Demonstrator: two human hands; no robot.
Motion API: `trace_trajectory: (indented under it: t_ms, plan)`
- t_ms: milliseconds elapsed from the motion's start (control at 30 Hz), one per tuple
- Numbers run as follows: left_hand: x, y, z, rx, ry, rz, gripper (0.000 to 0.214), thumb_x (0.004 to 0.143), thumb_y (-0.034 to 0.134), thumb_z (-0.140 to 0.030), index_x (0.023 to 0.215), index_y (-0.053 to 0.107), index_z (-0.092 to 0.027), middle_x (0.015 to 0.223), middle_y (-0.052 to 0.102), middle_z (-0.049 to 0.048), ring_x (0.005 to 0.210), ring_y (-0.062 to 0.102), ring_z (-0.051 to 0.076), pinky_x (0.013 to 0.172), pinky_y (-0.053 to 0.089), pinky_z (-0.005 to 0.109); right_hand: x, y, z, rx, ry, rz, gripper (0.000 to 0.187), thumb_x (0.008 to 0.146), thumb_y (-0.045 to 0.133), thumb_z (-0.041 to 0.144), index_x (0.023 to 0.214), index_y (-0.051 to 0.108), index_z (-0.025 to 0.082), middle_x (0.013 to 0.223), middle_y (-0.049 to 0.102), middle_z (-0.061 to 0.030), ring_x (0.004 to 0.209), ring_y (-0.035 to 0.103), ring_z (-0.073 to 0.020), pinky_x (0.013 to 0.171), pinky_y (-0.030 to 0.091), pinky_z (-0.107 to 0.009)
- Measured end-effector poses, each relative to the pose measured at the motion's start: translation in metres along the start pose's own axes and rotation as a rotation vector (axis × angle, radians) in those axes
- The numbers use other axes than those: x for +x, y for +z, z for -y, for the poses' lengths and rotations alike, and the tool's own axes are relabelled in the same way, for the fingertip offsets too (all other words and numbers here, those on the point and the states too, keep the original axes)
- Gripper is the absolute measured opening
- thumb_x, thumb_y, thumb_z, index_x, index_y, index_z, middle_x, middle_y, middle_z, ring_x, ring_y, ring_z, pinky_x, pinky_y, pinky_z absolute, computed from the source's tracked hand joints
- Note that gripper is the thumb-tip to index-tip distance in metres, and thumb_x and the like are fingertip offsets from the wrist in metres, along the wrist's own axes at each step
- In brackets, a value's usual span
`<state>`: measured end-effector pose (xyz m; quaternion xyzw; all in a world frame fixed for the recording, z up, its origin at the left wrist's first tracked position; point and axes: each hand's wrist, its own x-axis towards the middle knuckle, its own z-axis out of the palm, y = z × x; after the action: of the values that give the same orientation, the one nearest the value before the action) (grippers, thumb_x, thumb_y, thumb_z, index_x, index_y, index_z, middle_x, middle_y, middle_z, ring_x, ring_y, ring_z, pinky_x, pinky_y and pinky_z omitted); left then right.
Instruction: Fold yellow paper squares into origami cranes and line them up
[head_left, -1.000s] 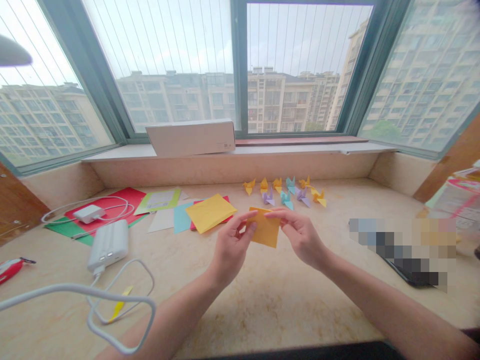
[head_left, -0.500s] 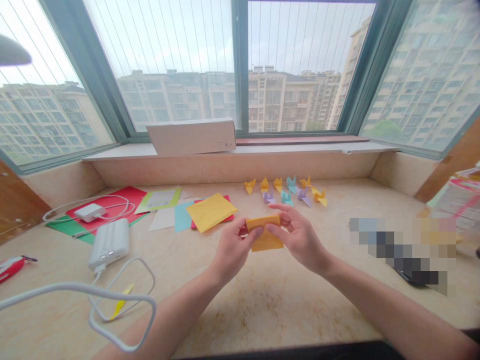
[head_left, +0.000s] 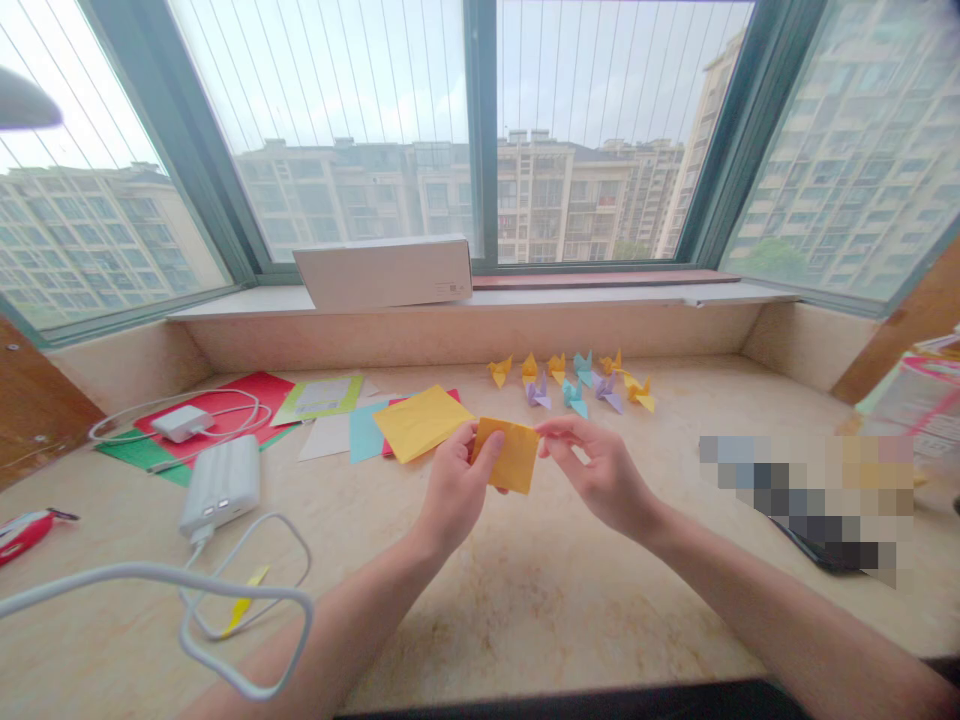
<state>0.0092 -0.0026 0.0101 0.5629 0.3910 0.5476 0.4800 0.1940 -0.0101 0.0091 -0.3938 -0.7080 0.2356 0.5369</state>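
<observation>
A small folded square of yellow origami paper [head_left: 511, 460] is held up over the counter. My left hand [head_left: 457, 490] grips its left side, thumb flat on the front and fingers behind. At the upper right corner, the thumb and forefinger of my right hand [head_left: 600, 470] are pinched together on the paper's edge. Larger yellow sheets [head_left: 420, 425] lie behind my left hand. Beyond my hands stand several folded paper cranes [head_left: 574, 398] in yellow, blue and purple, in two loose rows.
On the left are a white power bank [head_left: 220, 485], a charger [head_left: 181, 423], a looping white cable [head_left: 150, 573] and coloured sheets [head_left: 255, 400]. A red-handled tool [head_left: 26, 535] lies at the far left. A blurred patch hides much of a dark object [head_left: 814, 555] on the right.
The yellow paper has turned and shifted slightly left, now mainly in my left hand. My right hand has moved from its top edge to its upper right corner.
</observation>
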Motion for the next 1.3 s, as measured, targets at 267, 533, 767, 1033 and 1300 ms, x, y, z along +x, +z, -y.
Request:
trace_trajectory:
  t_ms: [267,533,767,1033,1300]
  plan:
    - [0.0,-0.003,-0.005,0.063,-0.039,0.01,0.03,0.081,0.073,-0.041,0.089,0.065,-0.013,0.071,0.067,0.0022,0.055,0.061,0.013,0.041,0.046,0.02,0.001,-0.005,-0.001,-0.03,-0.217,0.182,0.03,0.091,0.054,0.009,0.103,0.076,0.025,0.1,0.069,-0.0061,0.086,0.065,-0.0165,0.071,0.054,-0.028]
    - [0.004,-0.003,-0.007,-0.322,-0.103,-0.065,0.073,0.072,0.085,-0.028,0.134,0.046,-0.022,0.097,0.073,0.005,0.082,0.072,0.017,0.078,0.054,0.029,-0.001,0.002,-0.004,-0.091,-0.21,0.02,0.027,0.091,0.057,0.011,0.106,0.077,0.022,0.098,0.071,-0.0077,0.089,0.068,-0.0195,0.077,0.056,-0.033]
    - [0.0,0.004,-0.004,-0.41,-0.116,0.091,0.025,0.085,0.071,-0.028,0.104,0.063,-0.014,0.103,0.073,0.0086,0.096,0.069,0.019,0.087,0.053,0.029,-0.004,0.006,-0.004,-0.146,-0.213,-0.024,0.027,0.089,0.059,0.013,0.111,0.074,0.02,0.09,0.073,-0.0052,0.074,0.065,-0.0165,0.072,0.056,-0.031]
    - [0.004,0.0,-0.002,-0.096,-0.028,0.009,0.033,0.089,0.063,-0.032,0.116,0.048,-0.02,0.072,0.061,-0.0048,0.045,0.056,0.009,0.038,0.04,0.019,-0.006,0.006,-0.003,-0.158,-0.167,0.023,0.025,0.09,0.058,0.013,0.107,0.074,0.019,0.094,0.076,-0.0061,0.082,0.069,-0.0186,0.08,0.056,-0.035]
    - [0.002,-0.001,-0.005,-0.023,-0.001,-0.004,0.038,0.086,0.065,-0.026,0.12,0.047,-0.023,0.077,0.064,-0.0037,0.05,0.051,0.007,0.043,0.037,0.017,-0.002,0.001,0.004,-0.128,-0.095,0.089,0.023,0.089,0.058,0.013,0.104,0.074,0.02,0.111,0.07,-0.0087,0.102,0.066,-0.0207,0.087,0.055,-0.036]
